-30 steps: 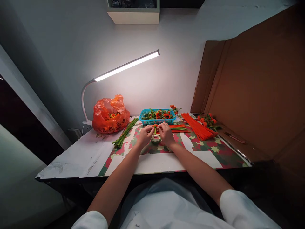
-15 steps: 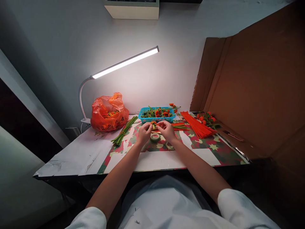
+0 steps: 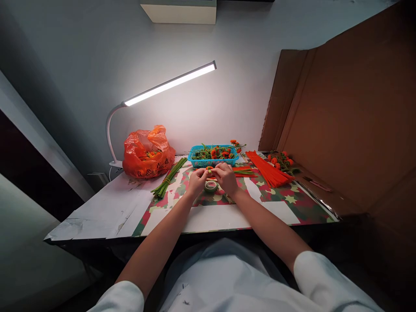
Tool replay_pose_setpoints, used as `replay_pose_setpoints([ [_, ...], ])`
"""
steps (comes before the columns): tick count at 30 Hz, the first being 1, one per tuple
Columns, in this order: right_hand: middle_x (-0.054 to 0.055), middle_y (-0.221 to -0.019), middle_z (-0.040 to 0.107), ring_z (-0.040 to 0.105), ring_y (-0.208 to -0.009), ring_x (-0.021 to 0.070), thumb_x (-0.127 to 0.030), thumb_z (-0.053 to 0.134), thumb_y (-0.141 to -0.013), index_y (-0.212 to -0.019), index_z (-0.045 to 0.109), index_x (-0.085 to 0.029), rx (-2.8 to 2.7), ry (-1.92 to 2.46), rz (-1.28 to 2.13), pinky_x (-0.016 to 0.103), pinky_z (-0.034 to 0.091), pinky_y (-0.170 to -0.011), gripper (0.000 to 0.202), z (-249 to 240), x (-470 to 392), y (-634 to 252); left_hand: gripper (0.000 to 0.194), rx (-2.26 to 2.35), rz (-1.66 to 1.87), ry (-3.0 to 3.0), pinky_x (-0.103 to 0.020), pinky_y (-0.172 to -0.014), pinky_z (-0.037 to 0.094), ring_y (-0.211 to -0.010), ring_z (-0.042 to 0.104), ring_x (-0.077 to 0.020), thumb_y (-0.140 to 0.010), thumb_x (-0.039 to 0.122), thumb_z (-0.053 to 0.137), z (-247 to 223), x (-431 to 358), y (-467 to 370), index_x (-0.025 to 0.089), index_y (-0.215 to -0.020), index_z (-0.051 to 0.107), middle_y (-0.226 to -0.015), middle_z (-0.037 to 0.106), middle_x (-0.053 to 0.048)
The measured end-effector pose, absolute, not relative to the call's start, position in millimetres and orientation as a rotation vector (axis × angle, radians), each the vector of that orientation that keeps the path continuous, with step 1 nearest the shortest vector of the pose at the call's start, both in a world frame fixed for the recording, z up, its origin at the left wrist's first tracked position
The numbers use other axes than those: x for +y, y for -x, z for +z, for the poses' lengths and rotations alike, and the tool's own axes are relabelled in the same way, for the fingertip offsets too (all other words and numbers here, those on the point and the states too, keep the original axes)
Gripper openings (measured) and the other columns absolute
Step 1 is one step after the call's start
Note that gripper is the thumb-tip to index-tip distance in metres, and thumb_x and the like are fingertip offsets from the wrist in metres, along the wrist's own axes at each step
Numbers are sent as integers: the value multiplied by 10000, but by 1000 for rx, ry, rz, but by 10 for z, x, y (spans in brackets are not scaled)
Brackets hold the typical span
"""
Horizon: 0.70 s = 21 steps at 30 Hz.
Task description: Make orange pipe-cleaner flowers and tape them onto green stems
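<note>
Between my fingertips is a small orange flower [image 3: 209,168] with a green base, held above the middle of the table. My left hand [image 3: 196,181] pinches it from the left. My right hand [image 3: 226,178] has its thumb and fingers closed on the flower's green part from the right. Just below the hands lies a roll of green tape [image 3: 211,186]. Behind them stands a blue basket [image 3: 212,163] with orange flowers and green stems in it. Some red and green thin stems [image 3: 243,172] lie beyond my right hand, which partly hides them.
Left of the hands lies a bundle of green stems [image 3: 169,178] beside an orange plastic bag [image 3: 147,156]. To the right are a red-orange bundle of strips [image 3: 269,170], more orange flowers [image 3: 280,161] and a cutter knife [image 3: 317,184]. A lit lamp [image 3: 172,83] hangs over the table; cardboard [image 3: 344,117] walls the right.
My right hand's fingers have drawn closer together and turned slightly at the flower's green part. The left hand keeps its pinch. The whole view has shifted slightly.
</note>
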State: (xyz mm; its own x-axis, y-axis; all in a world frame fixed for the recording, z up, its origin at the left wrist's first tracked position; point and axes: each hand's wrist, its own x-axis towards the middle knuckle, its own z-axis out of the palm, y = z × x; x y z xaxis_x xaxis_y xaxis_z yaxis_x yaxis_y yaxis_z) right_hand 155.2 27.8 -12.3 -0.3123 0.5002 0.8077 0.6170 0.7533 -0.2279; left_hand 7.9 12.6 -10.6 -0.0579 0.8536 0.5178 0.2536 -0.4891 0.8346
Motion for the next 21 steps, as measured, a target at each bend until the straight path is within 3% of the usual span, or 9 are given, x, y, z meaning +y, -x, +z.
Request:
replay_pose_setpoints([
  [6,58,-813,597,529,-787,181,-248,530,-861,-744,637,-175,-1734,841,294,310,397,-727,175,-114,258,-1454,235,1237,1717,-1951,-266,-680,462,-745,589,-163,-819,298,505,-122,113,-112,179,-636,593,-780,645,-48],
  [11,4,-653,563,499,-632,138,-352,623,-782,-682,604,-168,-1358,906,1172,269,399,-601,211,-63,282,-1420,217,1213,1791,-2224,-288,-745,482,-832,607,-173,-867,258,481,-88,68,-137,187,-693,590,-889,637,-73],
  [15,1,-611,560,489,-576,113,-338,674,-756,-710,625,-161,-1215,850,1787,246,413,-554,188,5,276,-1506,213,1163,1763,-2390,-306,-770,485,-883,604,-184,-878,238,461,-76,45,-136,190,-707,577,-936,630,-89],
  [18,10,-635,591,515,-596,115,-329,698,-729,-715,635,-159,-1201,845,1776,249,437,-568,182,32,263,-1548,225,1172,1748,-2322,-300,-754,473,-846,599,-180,-870,248,464,-77,50,-123,185,-680,567,-903,629,-83],
  [21,16,-684,627,556,-663,137,-336,700,-698,-706,646,-161,-1230,926,1355,276,465,-642,183,38,266,-1553,258,1202,1731,-2114,-282,-682,455,-735,577,-165,-849,284,471,-89,87,-96,185,-626,554,-781,617,-55],
])
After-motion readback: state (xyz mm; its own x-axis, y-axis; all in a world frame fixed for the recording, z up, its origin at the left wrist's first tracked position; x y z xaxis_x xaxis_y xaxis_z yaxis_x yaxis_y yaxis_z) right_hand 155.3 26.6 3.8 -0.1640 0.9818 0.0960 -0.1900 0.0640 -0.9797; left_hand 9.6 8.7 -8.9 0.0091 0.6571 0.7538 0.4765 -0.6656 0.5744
